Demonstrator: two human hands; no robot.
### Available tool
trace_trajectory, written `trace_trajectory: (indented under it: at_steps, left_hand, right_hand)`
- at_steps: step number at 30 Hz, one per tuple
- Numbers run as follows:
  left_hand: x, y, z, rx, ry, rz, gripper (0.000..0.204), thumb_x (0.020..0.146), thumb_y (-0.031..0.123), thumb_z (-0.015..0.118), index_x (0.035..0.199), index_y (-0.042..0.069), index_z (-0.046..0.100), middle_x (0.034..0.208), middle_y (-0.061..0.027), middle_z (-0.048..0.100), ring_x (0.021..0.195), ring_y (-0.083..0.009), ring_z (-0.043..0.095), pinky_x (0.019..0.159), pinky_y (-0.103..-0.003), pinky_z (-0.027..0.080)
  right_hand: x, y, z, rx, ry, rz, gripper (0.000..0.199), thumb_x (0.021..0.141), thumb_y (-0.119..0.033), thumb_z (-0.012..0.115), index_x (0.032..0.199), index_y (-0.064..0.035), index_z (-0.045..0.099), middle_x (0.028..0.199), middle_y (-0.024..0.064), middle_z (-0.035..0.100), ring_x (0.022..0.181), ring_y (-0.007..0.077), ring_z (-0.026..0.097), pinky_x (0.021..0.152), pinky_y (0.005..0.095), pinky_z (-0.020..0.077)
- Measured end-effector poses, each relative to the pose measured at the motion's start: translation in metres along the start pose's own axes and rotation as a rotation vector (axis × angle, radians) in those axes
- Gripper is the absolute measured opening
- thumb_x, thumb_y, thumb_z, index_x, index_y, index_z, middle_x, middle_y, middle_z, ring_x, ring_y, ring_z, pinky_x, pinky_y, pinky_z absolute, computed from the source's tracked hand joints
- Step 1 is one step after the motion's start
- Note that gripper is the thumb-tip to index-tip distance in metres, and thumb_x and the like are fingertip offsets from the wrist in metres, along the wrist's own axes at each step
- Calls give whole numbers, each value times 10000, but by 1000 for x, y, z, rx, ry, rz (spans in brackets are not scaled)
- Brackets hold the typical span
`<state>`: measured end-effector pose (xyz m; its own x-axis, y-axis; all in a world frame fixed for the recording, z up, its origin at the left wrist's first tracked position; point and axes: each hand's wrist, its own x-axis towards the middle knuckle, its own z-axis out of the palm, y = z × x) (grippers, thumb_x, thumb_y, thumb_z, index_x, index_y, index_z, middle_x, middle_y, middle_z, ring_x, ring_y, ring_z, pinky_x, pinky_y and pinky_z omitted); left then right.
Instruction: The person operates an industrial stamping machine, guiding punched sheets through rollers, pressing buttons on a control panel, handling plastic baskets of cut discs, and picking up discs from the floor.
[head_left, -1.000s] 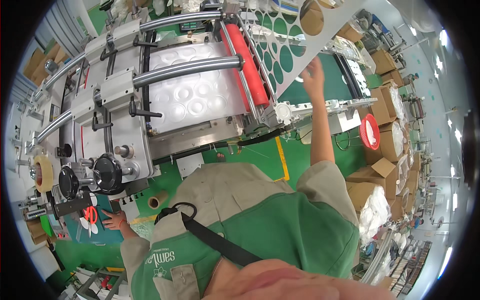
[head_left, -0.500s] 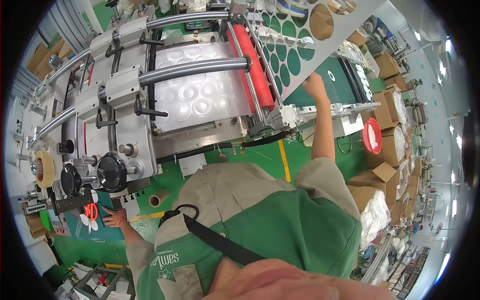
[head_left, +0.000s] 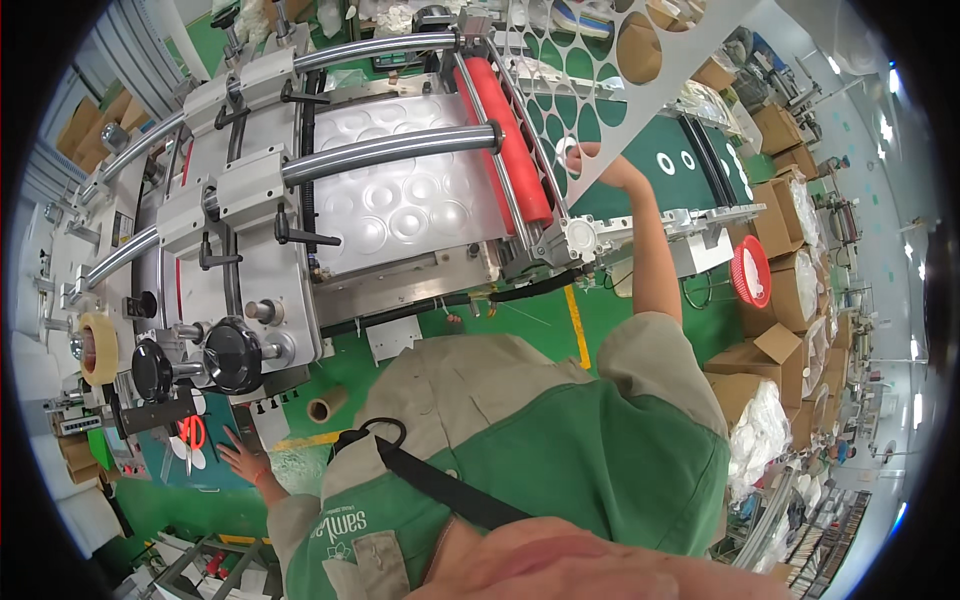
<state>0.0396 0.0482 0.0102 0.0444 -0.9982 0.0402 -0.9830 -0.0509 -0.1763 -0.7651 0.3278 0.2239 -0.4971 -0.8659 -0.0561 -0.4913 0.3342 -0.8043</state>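
Note:
My right hand (head_left: 618, 172) reaches over the green conveyor belt (head_left: 645, 190) behind a hanging white sheet punched with round holes (head_left: 622, 125). The sheet hides most of its fingers, though a bit of fingertip shows through one hole. Two white rings (head_left: 665, 163) lie on the belt just right of this hand. At the lower left, my left hand (head_left: 243, 460) has its fingers spread and holds nothing. Beside it, orange-handled scissors (head_left: 191, 432) and white round pieces rest on a dark green mat (head_left: 208, 474).
A red roller (head_left: 507, 140) stands between the belt and a metal plate with round embossed shapes (head_left: 390, 190). Steel guide bars (head_left: 395, 150) cross above the plate. Black knobs (head_left: 232, 356) jut out near me. A red basket (head_left: 750, 272) and cardboard boxes (head_left: 765, 350) are at the right.
My right hand has moved left, further behind the punched sheet. A second white ring is now visible on the belt. My left hand has shifted slightly down and away from the scissors.

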Motion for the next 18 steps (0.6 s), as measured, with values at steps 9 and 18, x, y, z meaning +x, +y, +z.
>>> trace_trajectory:
  at_steps: [9,18]
  left_hand:
    - [-16,-13,10,130,52,16,968,642,-29,540,1357,372,24,1436,-39,60,1251,-354,236,953,-437,294]
    - [-10,-12,3,175,148,1,858,688,94,548,1353,379,89,1426,-35,119,1233,-360,261,949,-452,292]
  right_hand:
    - [-10,-37,-17,-560,508,-32,253,745,-150,569,953,-6,583,719,73,598,630,157,574,579,283,443]
    - [-64,-113,23,55,862,-114,182,803,-104,567,954,-8,596,692,7,570,581,53,501,524,179,394]
